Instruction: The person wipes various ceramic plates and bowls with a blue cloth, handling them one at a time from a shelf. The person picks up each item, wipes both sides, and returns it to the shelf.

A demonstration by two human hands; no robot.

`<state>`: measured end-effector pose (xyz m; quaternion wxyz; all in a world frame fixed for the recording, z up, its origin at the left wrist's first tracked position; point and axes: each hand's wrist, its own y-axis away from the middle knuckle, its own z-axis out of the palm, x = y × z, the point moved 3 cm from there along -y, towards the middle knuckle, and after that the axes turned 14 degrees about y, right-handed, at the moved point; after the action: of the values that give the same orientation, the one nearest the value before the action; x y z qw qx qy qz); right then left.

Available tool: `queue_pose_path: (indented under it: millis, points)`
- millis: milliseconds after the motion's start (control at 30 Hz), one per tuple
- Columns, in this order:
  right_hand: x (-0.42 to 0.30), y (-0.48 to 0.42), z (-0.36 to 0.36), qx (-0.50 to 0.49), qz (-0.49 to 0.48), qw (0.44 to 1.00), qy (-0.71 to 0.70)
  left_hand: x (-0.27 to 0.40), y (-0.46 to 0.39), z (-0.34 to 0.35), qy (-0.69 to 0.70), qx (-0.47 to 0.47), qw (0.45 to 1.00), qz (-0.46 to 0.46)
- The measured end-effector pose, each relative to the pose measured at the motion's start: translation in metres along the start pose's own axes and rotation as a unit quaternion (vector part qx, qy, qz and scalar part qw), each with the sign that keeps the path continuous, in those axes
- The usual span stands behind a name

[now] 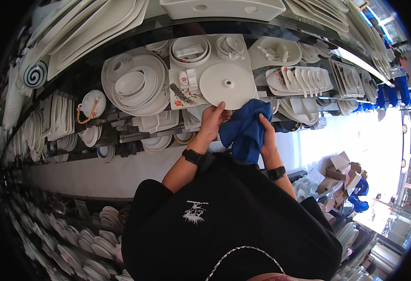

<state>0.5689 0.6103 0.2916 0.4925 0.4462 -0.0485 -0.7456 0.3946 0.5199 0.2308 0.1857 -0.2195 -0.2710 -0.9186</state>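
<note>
My left hand [212, 121] is at the near edge of a round white ceramic disc with a small raised hole [228, 86], its thumb on the rim. A blue cloth [247, 128] hangs bunched in my right hand [268, 135], just below the disc's right side. The disc lies over a rectangular patterned plate [186, 95] on the shelf. Behind it are nested white bowls [190, 51] and a small bowl with spoons [230, 47]. Whether my left fingers also touch the cloth, I cannot tell.
Left stand stacked plates with an oval bowl [130, 84] and a teapot with a looped handle [92, 105]. To the right, a tray holds a row of white spoons [305, 79]. A dark shelf edge [212, 28] runs above. Cardboard boxes [339, 175] sit at lower right.
</note>
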Motion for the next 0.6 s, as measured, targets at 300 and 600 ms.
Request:
queue_pose_path:
  millis: [300, 600]
  points:
    - [0.002, -0.005, -0.001, 0.009, -0.007, 1.0, 0.002, -0.002, -0.002, 0.001, 0.001, -0.011, 1.0, 0.011]
    - [0.0, -0.01, -0.001, 0.009, 0.017, 1.0, 0.0, -0.005, -0.009, 0.003, 0.004, 0.03, 0.999, 0.018]
